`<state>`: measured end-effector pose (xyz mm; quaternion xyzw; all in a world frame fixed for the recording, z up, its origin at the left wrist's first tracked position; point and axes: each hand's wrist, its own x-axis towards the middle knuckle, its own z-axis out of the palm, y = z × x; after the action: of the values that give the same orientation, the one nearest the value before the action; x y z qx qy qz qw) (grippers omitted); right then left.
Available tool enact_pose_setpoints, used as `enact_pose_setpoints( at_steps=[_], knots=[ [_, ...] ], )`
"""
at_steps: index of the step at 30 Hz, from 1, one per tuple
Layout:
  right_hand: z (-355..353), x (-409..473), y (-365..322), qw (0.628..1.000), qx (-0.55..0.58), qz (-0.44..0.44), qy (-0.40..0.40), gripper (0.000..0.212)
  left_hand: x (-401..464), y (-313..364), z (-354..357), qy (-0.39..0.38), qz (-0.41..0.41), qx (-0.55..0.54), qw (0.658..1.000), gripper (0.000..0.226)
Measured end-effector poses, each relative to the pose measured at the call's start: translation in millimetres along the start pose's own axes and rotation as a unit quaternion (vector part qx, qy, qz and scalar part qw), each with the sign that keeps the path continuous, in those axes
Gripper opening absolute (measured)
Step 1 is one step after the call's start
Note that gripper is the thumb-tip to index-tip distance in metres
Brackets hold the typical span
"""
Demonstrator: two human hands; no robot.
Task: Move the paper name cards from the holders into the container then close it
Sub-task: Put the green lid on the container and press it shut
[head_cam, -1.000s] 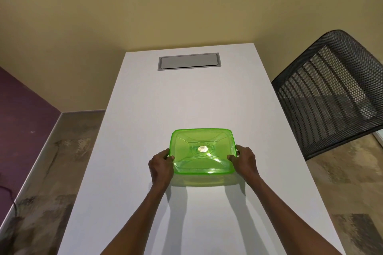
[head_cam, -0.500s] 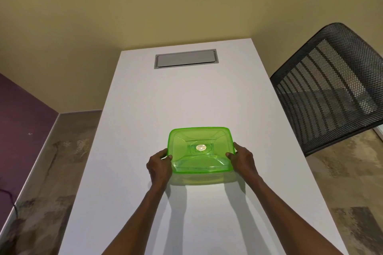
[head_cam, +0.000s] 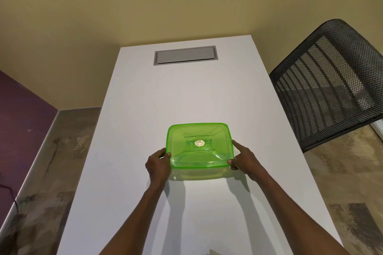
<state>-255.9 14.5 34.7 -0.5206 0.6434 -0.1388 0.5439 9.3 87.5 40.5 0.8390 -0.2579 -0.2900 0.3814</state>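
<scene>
A translucent green container (head_cam: 199, 147) with its lid on sits in the middle of the white table (head_cam: 186, 93). A round gold sticker marks the lid's centre. My left hand (head_cam: 158, 164) grips the container's left near corner, thumb on the lid rim. My right hand (head_cam: 244, 159) grips the right near corner, with the forefinger stretched along the right side. No name cards or holders are in view; what lies inside the container I cannot make out.
A grey cable hatch (head_cam: 185, 55) is set flush in the table's far end. A black mesh chair (head_cam: 329, 80) stands close to the table's right edge. A pale corner of something (head_cam: 214, 252) shows at the bottom edge.
The container with both hands on it sits slightly farther from me on the table. My right forefinger has stretched out along the container's side.
</scene>
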Motion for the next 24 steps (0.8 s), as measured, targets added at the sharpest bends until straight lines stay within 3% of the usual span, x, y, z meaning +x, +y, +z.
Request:
enact_pose_setpoints(
  at_steps=[5, 7, 10, 16, 21, 24],
  knots=[
    [6, 3, -1, 0.999, -0.028, 0.010, 0.026, 0.085, -9, -10, 1, -0.002, -0.048, -0.020, 0.999, 0.033],
    [6, 4, 0, 0.999, -0.030, 0.013, 0.028, 0.084, -12, -17, 4, 0.000, -0.103, -0.048, 0.994, 0.030],
    [6, 5, 2, 0.999, -0.026, 0.014, 0.032, 0.083, -15, -20, 3, -0.009, -0.199, -0.178, 0.964, 0.021],
    [8, 4, 2, 0.999, 0.010, 0.022, 0.033, 0.079, -12, -25, 1, -0.026, -0.246, -0.297, 0.922, 0.018],
    [5, 1, -2, 0.999, 0.011, 0.029, 0.022, 0.077, -6, -24, 1, -0.050, -0.235, -0.242, 0.940, 0.021],
    [2, 2, -6, 0.999, 0.021, 0.047, 0.007, 0.077, -6, -14, -1, -0.045, -0.171, -0.080, 0.981, 0.026]
  ],
)
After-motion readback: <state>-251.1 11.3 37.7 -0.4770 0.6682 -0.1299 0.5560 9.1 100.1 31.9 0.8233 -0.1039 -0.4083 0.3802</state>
